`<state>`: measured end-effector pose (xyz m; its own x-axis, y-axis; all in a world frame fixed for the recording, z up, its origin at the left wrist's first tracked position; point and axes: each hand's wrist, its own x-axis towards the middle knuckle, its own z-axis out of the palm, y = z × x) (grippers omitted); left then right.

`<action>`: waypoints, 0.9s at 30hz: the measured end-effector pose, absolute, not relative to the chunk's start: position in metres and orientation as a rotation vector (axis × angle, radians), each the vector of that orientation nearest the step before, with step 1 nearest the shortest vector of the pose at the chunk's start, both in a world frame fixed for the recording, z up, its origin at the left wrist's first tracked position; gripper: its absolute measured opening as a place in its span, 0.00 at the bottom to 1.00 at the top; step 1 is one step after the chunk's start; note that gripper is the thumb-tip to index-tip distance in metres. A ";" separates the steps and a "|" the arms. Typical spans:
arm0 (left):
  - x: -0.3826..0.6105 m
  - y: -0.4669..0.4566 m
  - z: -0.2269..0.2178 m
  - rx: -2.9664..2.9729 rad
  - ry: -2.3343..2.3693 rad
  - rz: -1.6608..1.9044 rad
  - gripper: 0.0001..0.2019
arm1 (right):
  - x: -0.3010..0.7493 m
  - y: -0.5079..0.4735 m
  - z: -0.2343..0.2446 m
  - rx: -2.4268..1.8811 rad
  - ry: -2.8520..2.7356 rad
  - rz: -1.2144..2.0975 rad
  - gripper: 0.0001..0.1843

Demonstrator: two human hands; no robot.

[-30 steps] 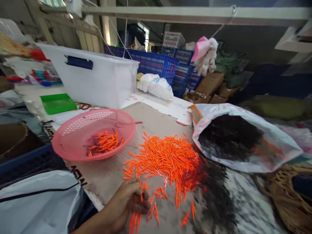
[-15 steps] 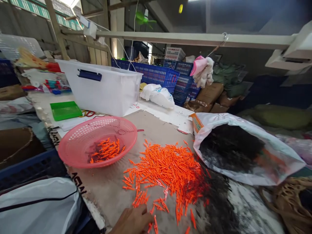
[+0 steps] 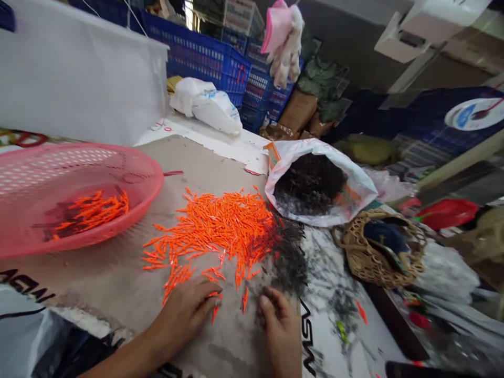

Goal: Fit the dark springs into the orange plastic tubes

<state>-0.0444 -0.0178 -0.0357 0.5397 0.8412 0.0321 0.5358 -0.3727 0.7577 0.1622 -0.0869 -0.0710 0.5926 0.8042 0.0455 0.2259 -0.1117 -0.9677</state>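
Observation:
A pile of small, slim, pointed orange plastic pieces covers the middle of the worktop. At its near edge is my left hand, thumb and fingers closed on an orange piece. My right hand rests to the right, thumb against curled fingers; whatever it may hold is too small to make out. A single orange piece lies between the hands. Beyond my right hand, fine dark pieces are heaped against the orange pile.
A pink perforated basket with some orange pieces stands at left, before a large translucent bin. An opened white sack of dark material lies at the back right. Beside it sits a brown woven bag. Gloves hang above.
The view has swung right and down, toward the worktop. My right hand has come into view. My left hand now shows more fully, beside the pile's near edge.

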 end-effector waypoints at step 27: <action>-0.050 -0.013 -0.024 2.155 1.225 0.319 0.13 | 0.104 -0.119 -0.079 -1.831 -1.478 0.201 0.13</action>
<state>-0.0505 -0.0132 -0.0245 0.5382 0.8374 -0.0951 0.6844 -0.3683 0.6293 0.1038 -0.1194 -0.0787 0.3179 0.8898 0.3273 0.7703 -0.0412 -0.6363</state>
